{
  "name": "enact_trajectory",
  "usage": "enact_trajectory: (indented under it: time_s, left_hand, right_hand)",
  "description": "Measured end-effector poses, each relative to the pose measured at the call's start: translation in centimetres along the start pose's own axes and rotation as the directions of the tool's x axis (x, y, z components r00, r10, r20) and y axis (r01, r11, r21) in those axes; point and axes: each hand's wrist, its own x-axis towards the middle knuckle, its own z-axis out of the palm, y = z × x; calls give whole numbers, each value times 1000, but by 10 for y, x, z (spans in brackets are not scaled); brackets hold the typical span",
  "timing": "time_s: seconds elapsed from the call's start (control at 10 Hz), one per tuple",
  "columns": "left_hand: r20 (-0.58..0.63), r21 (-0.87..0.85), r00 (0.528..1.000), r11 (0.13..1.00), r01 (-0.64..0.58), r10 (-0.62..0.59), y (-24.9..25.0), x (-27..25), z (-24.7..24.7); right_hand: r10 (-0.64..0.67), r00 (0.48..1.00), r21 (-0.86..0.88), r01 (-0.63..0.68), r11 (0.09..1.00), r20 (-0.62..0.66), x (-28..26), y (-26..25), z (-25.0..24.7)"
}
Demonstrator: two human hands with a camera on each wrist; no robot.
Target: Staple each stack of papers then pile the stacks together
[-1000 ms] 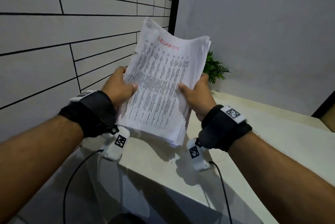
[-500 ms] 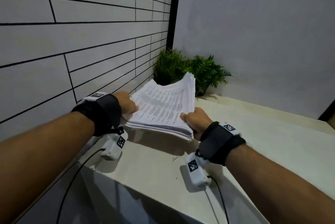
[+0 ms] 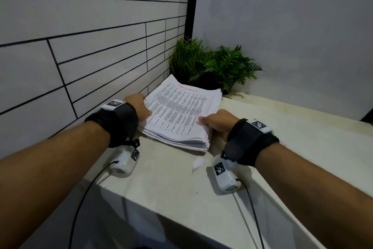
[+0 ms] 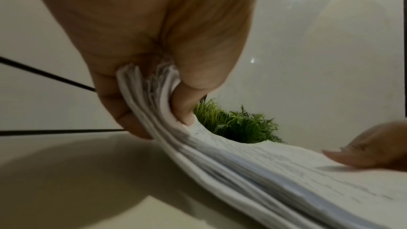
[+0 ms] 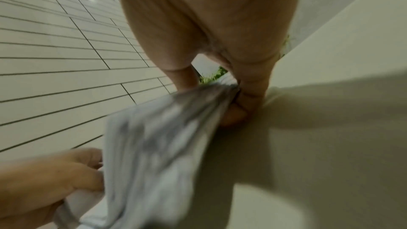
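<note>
1. One thick pile of papers (image 3: 177,115) is all I see of the task; it lies low on the table (image 3: 282,131), close to the tiled wall (image 3: 80,57). It already looks gathered from several stacks, so I judge the piling nearly done. I cannot see any staples or a stapler.
2. Its long axis runs away from me toward the plant (image 3: 212,67); the red heading is at the far end.
3. My left hand (image 3: 139,107) grips the left edge, thumb on top and fingers below.
4. My right hand (image 3: 218,123) pinches the right edge in the same manner.
5. What remains, I think, is to let go and square the edges.
</note>
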Motion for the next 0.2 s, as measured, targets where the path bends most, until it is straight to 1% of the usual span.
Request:
enact_trajectory:
  time_s: [0.1, 0.2]
  left_hand:
    - [-23, -54, 1000, 999, 2, -3, -4, -3, -1]
    - [-68, -43, 996, 998, -55, 52, -6, -10, -9]
  right_hand:
    - [1, 1000, 30, 0, 1000, -13, -12, 1, -22]
    - [-25, 1000, 109, 24, 994, 5, -47, 3, -54]
